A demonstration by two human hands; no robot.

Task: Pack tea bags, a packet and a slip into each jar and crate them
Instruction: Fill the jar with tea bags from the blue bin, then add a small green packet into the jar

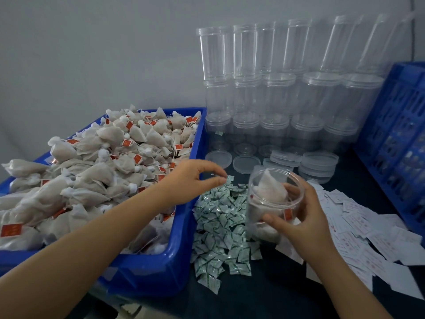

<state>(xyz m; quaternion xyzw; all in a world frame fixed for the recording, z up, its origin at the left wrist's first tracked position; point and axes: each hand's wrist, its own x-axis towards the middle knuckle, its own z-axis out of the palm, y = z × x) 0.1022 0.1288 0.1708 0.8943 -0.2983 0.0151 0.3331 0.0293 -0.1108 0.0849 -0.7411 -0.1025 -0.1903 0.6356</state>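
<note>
I'm looking over my bench and nothing is coming through sharp enough to read. The red tags [11, 229] on the tea bags [96, 178] are showing pale marks, the green-and-white packets [220, 217] are carrying green print, and the white slips [358, 229] are showing reddish lines, but every bit of it is blurring out too small for me.

Crate [397, 134] cut by right edge, contents blurred. Bin [161, 261] cut at left. Slip [358, 229] print unreadable. Left fingertips [220, 179] blurred.
</note>
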